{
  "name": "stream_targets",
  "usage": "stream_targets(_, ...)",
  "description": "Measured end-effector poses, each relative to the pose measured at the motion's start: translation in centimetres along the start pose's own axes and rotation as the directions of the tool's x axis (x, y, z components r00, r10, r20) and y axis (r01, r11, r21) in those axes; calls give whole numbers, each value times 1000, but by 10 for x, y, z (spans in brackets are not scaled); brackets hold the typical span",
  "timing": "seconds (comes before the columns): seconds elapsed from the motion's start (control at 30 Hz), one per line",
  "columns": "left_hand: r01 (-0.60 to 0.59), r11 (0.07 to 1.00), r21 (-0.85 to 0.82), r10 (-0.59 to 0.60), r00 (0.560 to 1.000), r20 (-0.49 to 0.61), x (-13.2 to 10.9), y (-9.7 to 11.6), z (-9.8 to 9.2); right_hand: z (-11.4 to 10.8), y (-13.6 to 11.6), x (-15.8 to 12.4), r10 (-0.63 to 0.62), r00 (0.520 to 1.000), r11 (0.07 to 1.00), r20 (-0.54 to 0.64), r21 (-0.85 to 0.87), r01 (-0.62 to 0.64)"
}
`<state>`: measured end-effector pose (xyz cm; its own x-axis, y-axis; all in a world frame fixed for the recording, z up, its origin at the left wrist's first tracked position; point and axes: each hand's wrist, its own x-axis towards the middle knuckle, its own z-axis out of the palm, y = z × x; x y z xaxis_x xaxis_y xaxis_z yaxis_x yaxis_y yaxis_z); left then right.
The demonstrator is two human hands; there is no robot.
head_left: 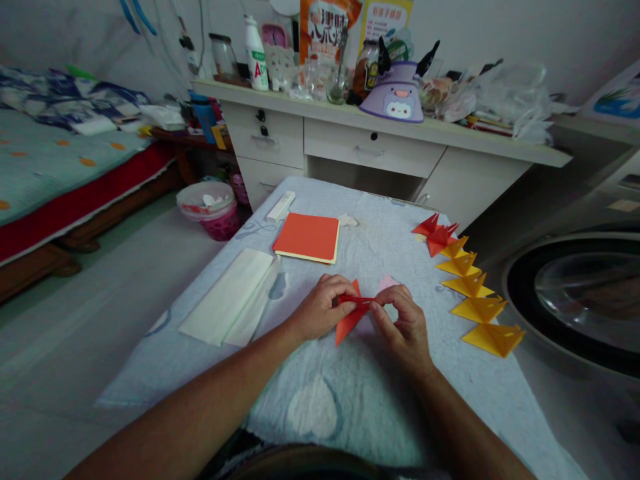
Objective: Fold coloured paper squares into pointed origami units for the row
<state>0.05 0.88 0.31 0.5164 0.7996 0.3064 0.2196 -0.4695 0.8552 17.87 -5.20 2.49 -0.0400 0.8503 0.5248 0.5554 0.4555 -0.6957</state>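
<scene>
Folded work, mid-piece. Person sits at a cloth-covered table, both hands near the middle of it.

Left hand: fingers curled in, thumb against them, pinching the left part of a red-orange folded paper. Right hand: thumb and forefinger tips meet at the paper's narrow right end, a rounded gap behind the pinch; other fingers loosely bent. Paper sits between the two hands, one flap pointing near, a smaller one far, a tight creased strip running across.

Done, by the look of it: a row of folded pieces along the right side. Two red pieces at the far end, five yellow pieces running nearer, each with a broad base and slim raised points. I count seven.

In hand: judged partly folded; creases are in, but the raised points of the row do not show clearly. Fingers cover some of it.

Left over: a stack of square sheets, orange on top, pale edges beneath, flat and unfolded, far-left of the hands. Number of sheets cannot be told.

Also about: pale folded sheet on the left; pink scrap just beyond the right hand, partly hidden.
</scene>
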Motion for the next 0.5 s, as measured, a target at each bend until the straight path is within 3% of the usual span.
stream_targets(0.23, 70, 960, -272, -73, 997, 1, 0, -1, -2, 0, 11, -1, 117, 993, 983, -32, 149, -111)
stream_targets(0.37, 115, 931, -345, -103, 993, 54, 1, 1, -4, -2, 14, 2, 128, 991, 988, -30, 86, -125)
stream_targets(0.5, 114, 916, -385, -90, 993, 79, 0, -2, -1, 1, 15, 5, 53, 996, 999, 78, 5, -54)
